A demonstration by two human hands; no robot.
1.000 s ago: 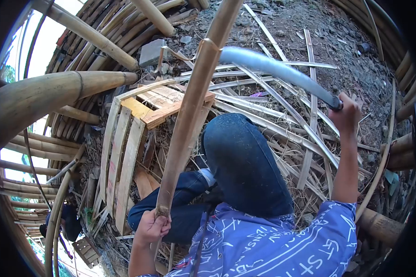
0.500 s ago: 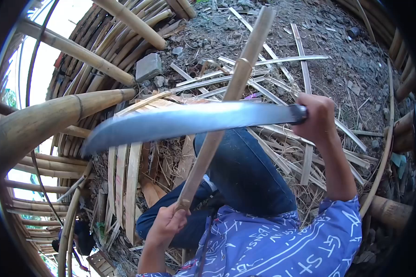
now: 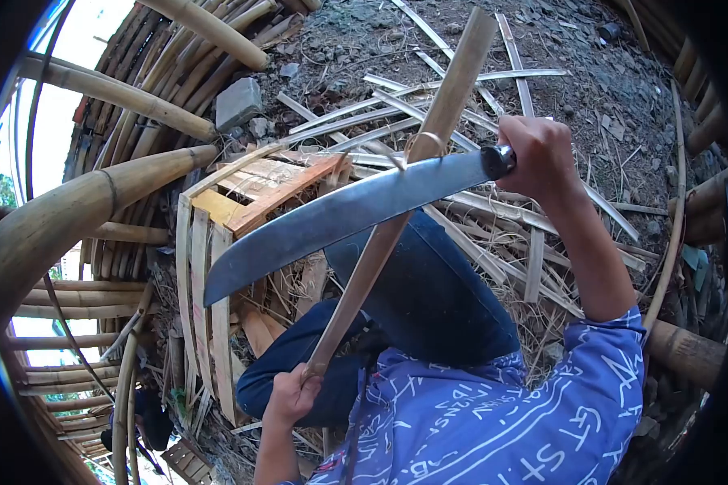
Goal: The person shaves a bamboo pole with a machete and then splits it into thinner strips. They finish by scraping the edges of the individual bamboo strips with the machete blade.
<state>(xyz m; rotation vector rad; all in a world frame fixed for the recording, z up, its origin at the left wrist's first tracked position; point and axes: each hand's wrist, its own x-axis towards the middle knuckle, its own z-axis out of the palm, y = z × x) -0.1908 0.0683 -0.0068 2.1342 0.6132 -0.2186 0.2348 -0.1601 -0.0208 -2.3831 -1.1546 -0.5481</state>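
My right hand [image 3: 538, 158] is closed on the dark handle of a large machete. The wide blade [image 3: 340, 214] points left and slightly down, lying across the middle of a long bamboo strip [image 3: 356, 283]. My left hand [image 3: 294, 396] grips the lower end of that strip, which slants up and away to the right over my bent knee. A thin curl of shaving [image 3: 425, 144] stands on the strip just above the blade, near the handle end.
Split bamboo strips [image 3: 534, 267] and shavings lie on the rubble ground beyond and right of my knee. A wooden crate [image 3: 287, 194] stands left of the knee. Thick bamboo poles [image 3: 81, 210] reach in from the left, near a grey block [image 3: 239, 103].
The machete has tilted, its tip lower and its handle slightly higher and further left. My left hand still holds the strip. The view has shifted, and more of the crate shows.
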